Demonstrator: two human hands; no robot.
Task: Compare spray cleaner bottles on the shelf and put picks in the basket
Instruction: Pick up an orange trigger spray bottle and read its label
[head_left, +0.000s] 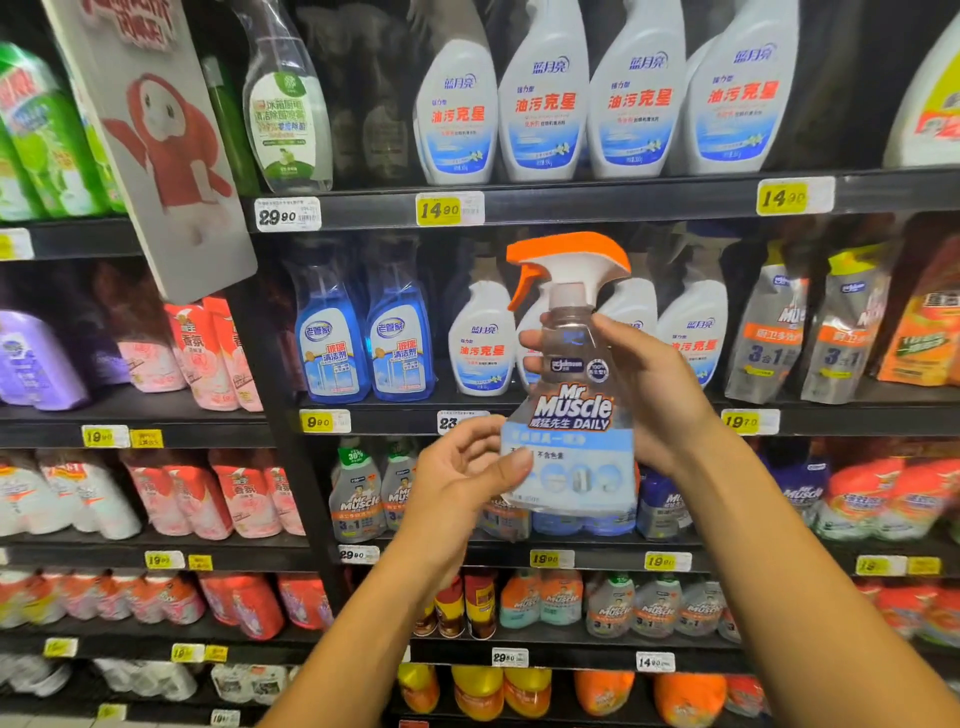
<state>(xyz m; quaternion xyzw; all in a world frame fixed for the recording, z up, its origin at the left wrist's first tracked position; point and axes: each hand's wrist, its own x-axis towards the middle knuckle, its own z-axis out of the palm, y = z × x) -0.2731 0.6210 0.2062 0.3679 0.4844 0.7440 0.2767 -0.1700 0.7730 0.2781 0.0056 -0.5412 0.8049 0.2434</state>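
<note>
I hold a clear Mr Muscle Daily spray bottle (571, 410) with an orange and white trigger upright in front of the shelves, label facing me. My right hand (649, 389) wraps around its neck and upper body from the right. My left hand (462, 473) is at the lower left of the bottle, its thumb resting on the label and its fingers curled loosely. No basket is in view.
Dark shelves (571, 208) hold white spray bottles with blue labels (545, 98), blue glass cleaner bottles (363, 338), grey refill pouches (810, 332) and more Mr Muscle bottles (358, 493). Yellow price tags (439, 209) line the shelf edges. A cardboard sign (161, 140) juts out at the left.
</note>
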